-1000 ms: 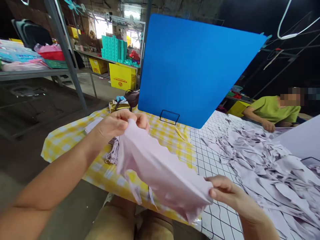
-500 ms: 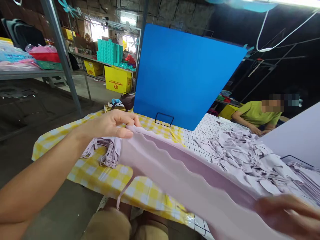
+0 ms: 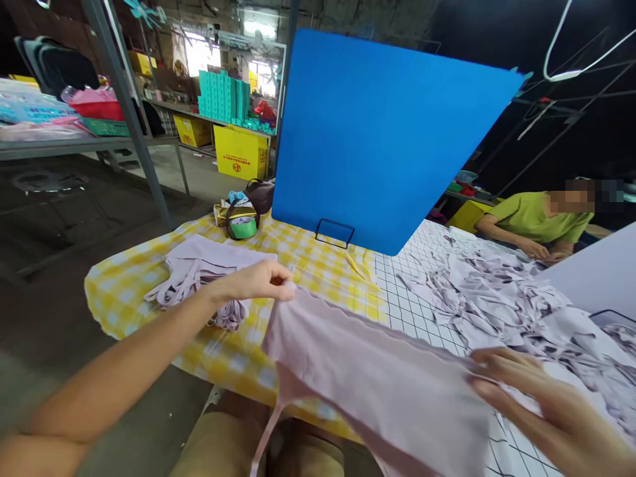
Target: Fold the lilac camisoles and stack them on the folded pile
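Observation:
A pale mauve camisole-like garment (image 3: pixel 377 377) with a thin strap hangs stretched between my hands above the table's front edge. My left hand (image 3: pixel 265 281) pinches its upper left corner between thumb and fingers. At the opposite end, my right hand (image 3: pixel 527 391) grips the top edge, slightly blurred. The strap dangles from the lower left, over my lap. Behind my left forearm lies a folded stack of similar mauve garments (image 3: pixel 213 255), their straps bunched at the front.
A heap of mauve garments (image 3: pixel 507 298) covers the right of the table. A blue board (image 3: pixel 392 139) stands at the back. Green tape (image 3: pixel 243 227) and a dark bag (image 3: pixel 261 195) sit at the far left edge. Across the table sits a person in a green shirt (image 3: pixel 541 215).
The garment has gone from slanting with its top edge gaping to hanging flatter, edges together. My right hand has moved up and left; my left hand has moved right and slightly down.

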`<act>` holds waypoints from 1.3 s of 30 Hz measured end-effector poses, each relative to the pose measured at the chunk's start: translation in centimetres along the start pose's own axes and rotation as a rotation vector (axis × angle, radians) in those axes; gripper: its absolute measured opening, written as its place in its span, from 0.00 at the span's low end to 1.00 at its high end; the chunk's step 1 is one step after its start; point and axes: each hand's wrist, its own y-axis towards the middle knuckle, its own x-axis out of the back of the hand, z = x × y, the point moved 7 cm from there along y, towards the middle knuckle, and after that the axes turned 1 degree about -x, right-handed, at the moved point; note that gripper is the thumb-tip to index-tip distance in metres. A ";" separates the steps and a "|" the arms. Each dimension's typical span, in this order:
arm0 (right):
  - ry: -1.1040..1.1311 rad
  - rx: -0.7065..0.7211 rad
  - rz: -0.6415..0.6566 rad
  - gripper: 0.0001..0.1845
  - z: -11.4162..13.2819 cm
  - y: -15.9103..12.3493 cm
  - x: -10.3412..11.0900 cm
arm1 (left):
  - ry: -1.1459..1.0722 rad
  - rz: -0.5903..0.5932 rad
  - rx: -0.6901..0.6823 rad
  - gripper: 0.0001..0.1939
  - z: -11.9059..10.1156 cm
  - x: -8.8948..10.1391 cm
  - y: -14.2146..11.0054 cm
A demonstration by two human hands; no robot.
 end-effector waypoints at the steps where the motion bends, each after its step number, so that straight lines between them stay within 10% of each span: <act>1: -0.016 -0.033 0.085 0.13 -0.6 1.2 -2.6 | -0.002 -0.011 0.049 0.14 2.5 -0.9 0.8; 7: 0.001 -0.278 0.261 0.16 -6.3 5.4 -13.2 | 0.148 -0.184 0.234 0.12 11.2 -4.2 3.8; 19: -0.116 -0.308 0.148 0.11 -10.0 8.3 -15.1 | 0.288 -0.441 0.365 0.01 14.4 -2.8 7.1; 27: -0.281 -0.294 0.008 0.20 -10.3 9.5 -17.2 | 0.554 -0.535 0.342 0.18 14.2 -3.6 7.5; 31: -0.409 -0.231 -0.055 0.24 -8.1 8.4 -19.2 | 0.889 -0.434 0.187 0.24 11.7 -6.8 7.8; 35: -0.474 -0.148 0.148 0.26 -7.3 6.9 -21.9 | 0.855 -0.131 0.060 0.27 11.6 -10.9 7.2; 39: -0.509 -0.247 0.205 0.28 -9.8 4.8 -21.3 | 0.819 -0.020 0.083 0.29 13.2 -11.0 5.4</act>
